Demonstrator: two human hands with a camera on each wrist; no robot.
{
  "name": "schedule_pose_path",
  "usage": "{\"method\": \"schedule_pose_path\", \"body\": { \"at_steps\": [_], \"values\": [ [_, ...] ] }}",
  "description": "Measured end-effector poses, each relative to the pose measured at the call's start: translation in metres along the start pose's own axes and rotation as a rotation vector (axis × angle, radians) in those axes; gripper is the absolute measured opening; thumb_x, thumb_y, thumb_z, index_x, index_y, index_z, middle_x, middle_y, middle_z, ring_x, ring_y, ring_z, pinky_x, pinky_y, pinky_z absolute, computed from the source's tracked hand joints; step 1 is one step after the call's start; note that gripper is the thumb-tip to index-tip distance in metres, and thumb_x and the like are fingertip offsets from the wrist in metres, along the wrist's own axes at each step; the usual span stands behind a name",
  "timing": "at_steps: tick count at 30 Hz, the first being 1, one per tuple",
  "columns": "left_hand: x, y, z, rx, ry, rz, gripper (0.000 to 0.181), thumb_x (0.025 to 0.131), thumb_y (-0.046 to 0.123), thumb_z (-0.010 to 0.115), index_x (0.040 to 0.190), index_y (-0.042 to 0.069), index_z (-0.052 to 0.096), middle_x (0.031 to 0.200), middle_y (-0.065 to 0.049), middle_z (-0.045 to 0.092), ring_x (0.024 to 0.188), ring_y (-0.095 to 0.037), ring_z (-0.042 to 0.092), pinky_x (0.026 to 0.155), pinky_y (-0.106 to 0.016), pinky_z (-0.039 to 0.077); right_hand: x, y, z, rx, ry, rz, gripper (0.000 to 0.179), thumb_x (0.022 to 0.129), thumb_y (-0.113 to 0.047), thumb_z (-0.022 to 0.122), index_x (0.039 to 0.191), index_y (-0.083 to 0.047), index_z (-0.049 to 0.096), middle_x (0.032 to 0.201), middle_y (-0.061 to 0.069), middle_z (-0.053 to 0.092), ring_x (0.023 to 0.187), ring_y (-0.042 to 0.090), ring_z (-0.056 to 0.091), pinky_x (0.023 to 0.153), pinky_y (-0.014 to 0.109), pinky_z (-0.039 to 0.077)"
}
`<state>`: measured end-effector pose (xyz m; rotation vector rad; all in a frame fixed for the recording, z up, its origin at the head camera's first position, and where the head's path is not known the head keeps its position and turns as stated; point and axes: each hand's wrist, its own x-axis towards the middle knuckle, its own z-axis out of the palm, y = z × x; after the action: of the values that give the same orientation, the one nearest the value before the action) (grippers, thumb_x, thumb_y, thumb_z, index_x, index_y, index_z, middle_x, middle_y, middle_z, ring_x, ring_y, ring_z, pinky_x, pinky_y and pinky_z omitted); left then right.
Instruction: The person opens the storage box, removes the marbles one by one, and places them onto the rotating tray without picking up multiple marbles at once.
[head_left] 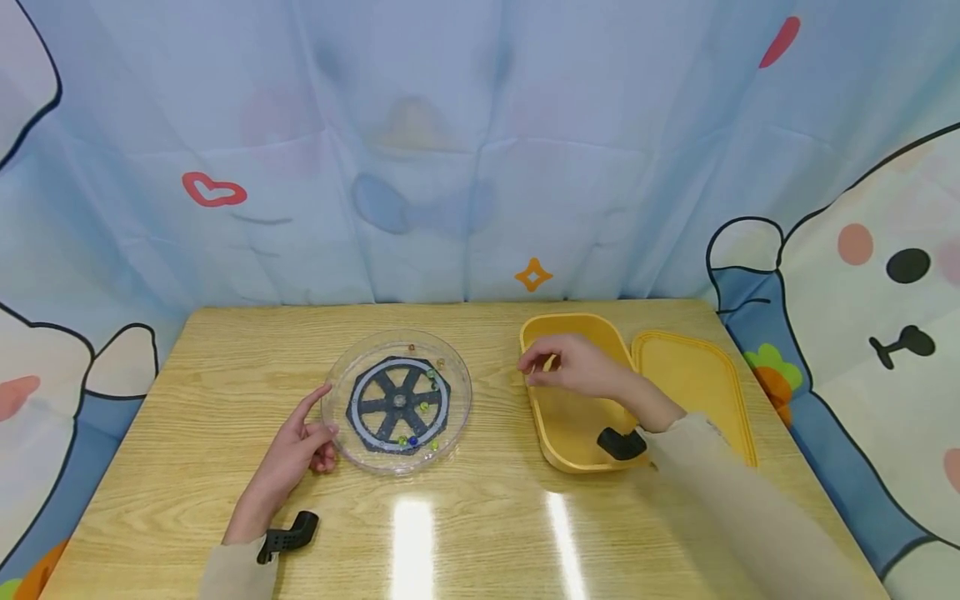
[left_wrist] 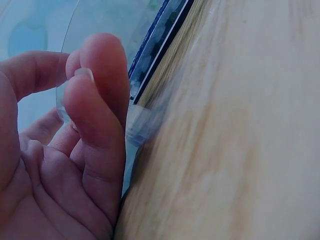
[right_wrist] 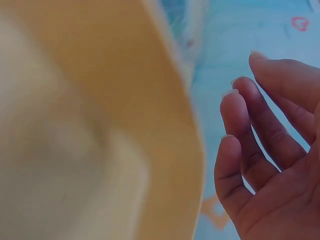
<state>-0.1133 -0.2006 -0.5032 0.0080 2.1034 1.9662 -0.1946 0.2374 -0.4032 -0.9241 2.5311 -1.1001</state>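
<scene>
A clear round dish stands on the table, with a dark spoked wheel shape showing within its outline. Several small marbles, green, amber and blue, are scattered in it. My left hand touches the dish's left rim with an extended index finger and the thumb, while the other fingers bend beneath. Over the left edge of a yellow plastic box hovers my right hand, fingers loosely bent. In the right wrist view that hand holds nothing between thumb and fingers; the box wall is beside it.
A flat yellow lid lies right of the box, next to its wall. Behind the table's back edge hangs a light blue patterned curtain. Wooden tabletop extends between the dish, the box and the front.
</scene>
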Motion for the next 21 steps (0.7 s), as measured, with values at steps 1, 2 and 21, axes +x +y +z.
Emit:
{"method": "schedule_pose_path", "body": {
  "at_steps": [1,2,21],
  "values": [
    [0.000,0.000,0.000,0.002,0.002,0.001,0.067,0.101,0.008,0.054,0.158,0.025,0.024,0.070,-0.009,0.059,0.056,-0.019,0.061,0.053,-0.028,0.049,-0.006,0.005,-0.004,-0.005,-0.012,0.015,0.013,0.089,-0.006,0.075,0.101,-0.009,0.073,0.097,0.006,0.070,0.084,0.017,0.064,0.073,0.037,0.054],
    [0.000,0.001,0.000,0.004,0.003,0.001,0.067,0.101,0.008,0.054,0.158,0.025,0.024,0.070,-0.009,0.059,0.056,-0.019,0.061,0.053,-0.028,0.049,-0.011,0.009,-0.008,-0.006,-0.025,0.030,0.013,0.089,-0.005,0.074,0.102,-0.007,0.073,0.097,0.007,0.070,0.085,0.017,0.064,0.073,0.036,0.054],
    [-0.001,0.001,0.000,0.007,0.005,0.002,0.066,0.101,0.009,0.055,0.158,0.024,0.025,0.071,-0.009,0.058,0.057,-0.019,0.061,0.055,-0.028,0.050,-0.068,0.038,-0.028,-0.400,-0.303,0.049,0.020,0.081,0.002,0.073,0.095,-0.012,0.073,0.081,-0.008,0.061,0.071,0.007,0.050,0.065,0.028,0.046]
  ]
}}
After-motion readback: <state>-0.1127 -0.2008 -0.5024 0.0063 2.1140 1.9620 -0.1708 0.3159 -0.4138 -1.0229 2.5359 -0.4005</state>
